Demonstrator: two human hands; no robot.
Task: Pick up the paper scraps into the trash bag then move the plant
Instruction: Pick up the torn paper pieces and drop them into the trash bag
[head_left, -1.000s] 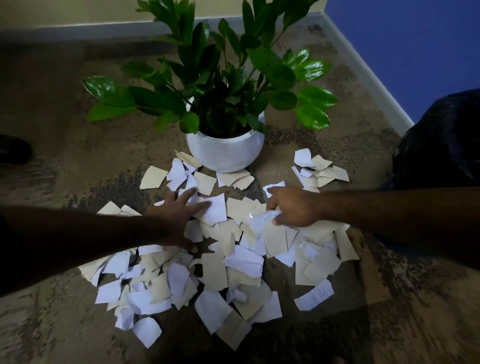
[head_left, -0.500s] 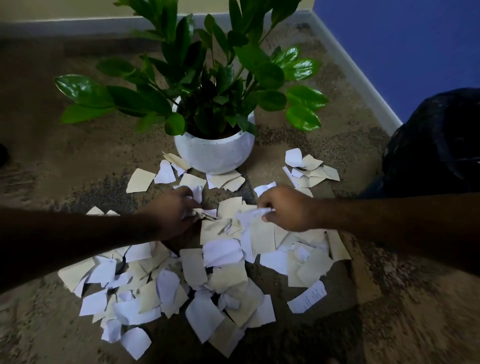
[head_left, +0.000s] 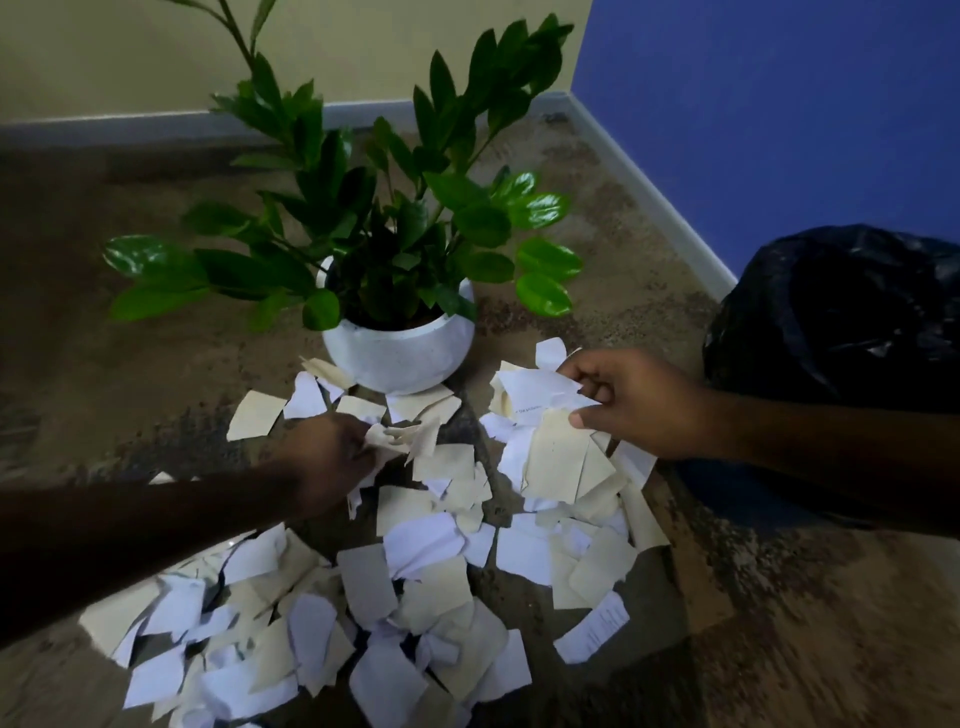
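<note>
Currently my left hand (head_left: 332, 462) grips crumpled paper scraps (head_left: 400, 441) and my right hand (head_left: 634, 402) pinches a held bunch (head_left: 545, 415) near the trash bag (head_left: 841, 317); plant (head_left: 384, 249) sits near the carpet's (head_left: 675, 649) far corner.

A: What stands between the scraps and the crumpled black plastic trash bag (head_left: 852, 322)?

B: Bare mottled brown carpet (head_left: 649, 249), open on the right.

A: And further back?

B: The round white ceramic pot (head_left: 397, 353) sits just behind the torn white and cream paper scraps (head_left: 415, 587), its glossy green leaves (head_left: 395, 218) spreading wide to both sides.
</note>
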